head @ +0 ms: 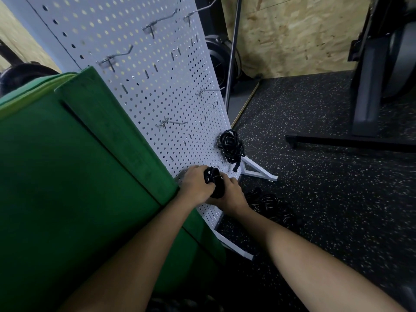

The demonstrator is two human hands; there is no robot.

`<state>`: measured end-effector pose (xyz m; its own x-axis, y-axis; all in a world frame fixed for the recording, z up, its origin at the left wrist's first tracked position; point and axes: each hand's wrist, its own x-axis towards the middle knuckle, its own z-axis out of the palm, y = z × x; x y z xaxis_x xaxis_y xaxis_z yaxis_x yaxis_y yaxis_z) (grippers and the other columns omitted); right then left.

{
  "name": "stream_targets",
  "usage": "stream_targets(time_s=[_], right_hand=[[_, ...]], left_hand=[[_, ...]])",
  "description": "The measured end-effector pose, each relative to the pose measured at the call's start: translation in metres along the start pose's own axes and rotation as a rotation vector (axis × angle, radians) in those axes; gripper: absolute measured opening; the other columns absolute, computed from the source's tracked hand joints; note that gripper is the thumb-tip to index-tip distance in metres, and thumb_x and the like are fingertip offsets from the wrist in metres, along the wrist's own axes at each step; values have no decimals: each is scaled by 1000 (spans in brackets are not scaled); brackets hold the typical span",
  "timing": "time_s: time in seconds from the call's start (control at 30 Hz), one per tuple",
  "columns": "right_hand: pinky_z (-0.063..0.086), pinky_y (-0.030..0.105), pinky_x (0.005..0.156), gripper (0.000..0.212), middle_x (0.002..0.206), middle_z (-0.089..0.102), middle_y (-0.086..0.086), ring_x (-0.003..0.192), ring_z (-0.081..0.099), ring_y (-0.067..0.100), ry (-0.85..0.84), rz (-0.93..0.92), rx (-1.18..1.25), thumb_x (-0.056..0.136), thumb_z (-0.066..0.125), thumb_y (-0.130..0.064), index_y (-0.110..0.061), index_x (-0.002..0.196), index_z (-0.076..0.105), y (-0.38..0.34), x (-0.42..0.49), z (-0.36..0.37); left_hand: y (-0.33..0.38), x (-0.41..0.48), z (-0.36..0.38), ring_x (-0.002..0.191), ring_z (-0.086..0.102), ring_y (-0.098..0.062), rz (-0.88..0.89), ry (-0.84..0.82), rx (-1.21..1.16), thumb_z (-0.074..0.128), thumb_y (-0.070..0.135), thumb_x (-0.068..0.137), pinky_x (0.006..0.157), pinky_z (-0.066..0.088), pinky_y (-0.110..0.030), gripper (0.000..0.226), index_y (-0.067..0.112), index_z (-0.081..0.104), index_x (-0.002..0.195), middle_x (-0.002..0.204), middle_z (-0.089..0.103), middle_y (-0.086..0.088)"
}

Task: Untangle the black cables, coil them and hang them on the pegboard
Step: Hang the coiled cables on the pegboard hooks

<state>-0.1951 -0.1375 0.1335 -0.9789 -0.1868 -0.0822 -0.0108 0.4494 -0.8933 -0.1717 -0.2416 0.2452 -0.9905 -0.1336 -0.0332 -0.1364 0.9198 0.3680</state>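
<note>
Both hands meet low on the front of the pegboard (144, 70): the left hand (195, 186) and the right hand (233, 195) curl their fingers round 1 coiled black cable (213, 183) and hold it against the board's lower rows of holes, left hand on the side toward the green mat (67, 165), right hand on the side toward the board's outer edge and under the coil. The coil is a tight bundle whose long axis runs up and down the board face, touching or almost touching it. Whether a hook sits behind it I cannot tell, since the hands and cable hide that spot. A second coil (230, 145) hangs on the pegboard just above and toward the outer edge, its plug end dangling. The nearest bare hook (174, 123) sticks out higher up the board, above the left hand, so that hand is the closer one to it. More tangled cables (267, 204) lie on the speckled floor (315, 176) at the foot of the pegboard, beside the right wrist. My reading: this coil is being hung, with the floor pile left to sort.
</note>
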Motion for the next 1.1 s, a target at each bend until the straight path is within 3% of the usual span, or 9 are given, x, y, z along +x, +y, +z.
stream_targets(time_s=[0.2, 0.3, 0.4, 0.5, 0.6, 0.73, 0.83, 0.93, 1.1], right_hand=[[43, 44, 108, 110, 149, 44, 12, 137, 47, 33, -32, -24, -53, 72, 93, -43, -21, 160, 31, 10, -11, -19], [40, 43, 109, 108, 148, 45, 14, 137, 45, 34, -57, -41, -103, 73, 92, -42, -20, 160, 31, 16, -18, -35], [42, 42, 109, 104, 146, 47, 13, 135, 47, 32, -71, -53, -151, 74, 91, -42, -20, 158, 34, 24, -27, -56], [41, 42, 113, 100, 150, 47, 11, 137, 47, 30, -95, -49, -242, 75, 91, -43, -19, 156, 38, 38, -38, -79], [42, 43, 114, 94, 151, 47, 9, 139, 47, 30, -108, -28, -340, 77, 88, -42, -22, 155, 40, 59, -50, -102], [44, 43, 112, 83, 144, 48, 2, 135, 48, 25, -119, 21, -452, 82, 84, -40, -27, 152, 43, 88, -66, -130], [45, 42, 110, 79, 144, 47, 0, 134, 48, 24, -130, 57, -515, 84, 81, -39, -29, 153, 42, 108, -70, -143], [47, 42, 109, 80, 148, 44, -1, 135, 48, 23, -154, 65, -568, 86, 80, -38, -30, 155, 39, 126, -68, -145], [48, 43, 108, 78, 147, 44, -5, 133, 51, 20, -182, 85, -560, 89, 78, -34, -32, 156, 37, 158, -61, -142]], left_hand=[[2, -11, -3, 141, 42, -25, 53, 6, 7, 71, 15, 91, 120, 30, -37, 67, 19, 47, 154, 154, 46, -4], [7, -19, -4, 140, 41, -21, 156, 65, 6, 69, 10, 94, 110, 31, -25, 60, 19, 51, 150, 157, 40, 1], [15, -26, -1, 131, 47, -20, 315, 107, 57, 67, 10, 94, 105, 41, -31, 45, 22, 62, 137, 149, 44, 4], [24, -31, 11, 121, 53, -16, 419, 50, 73, 68, 11, 94, 100, 51, -36, 39, 23, 64, 131, 140, 48, 6], [32, -32, 28, 123, 53, -17, 483, -80, 72, 68, 12, 95, 104, 48, -36, 38, 19, 64, 133, 135, 51, 3], [41, -28, 69, 118, 60, -21, 380, -261, 64, 72, 12, 92, 104, 51, -35, 41, 16, 66, 132, 130, 59, -5], [43, -28, 115, 112, 65, -23, 269, -330, 16, 76, 14, 90, 100, 56, -41, 42, 16, 68, 131, 129, 65, -8], [37, -24, 163, 112, 67, -25, 174, -364, -7, 75, 17, 89, 94, 56, -36, 43, 15, 68, 131, 129, 68, -6], [24, 4, 223, 133, 50, -30, -70, -338, -124, 67, 20, 97, 109, 44, -37, 56, 12, 47, 149, 147, 46, -11]])
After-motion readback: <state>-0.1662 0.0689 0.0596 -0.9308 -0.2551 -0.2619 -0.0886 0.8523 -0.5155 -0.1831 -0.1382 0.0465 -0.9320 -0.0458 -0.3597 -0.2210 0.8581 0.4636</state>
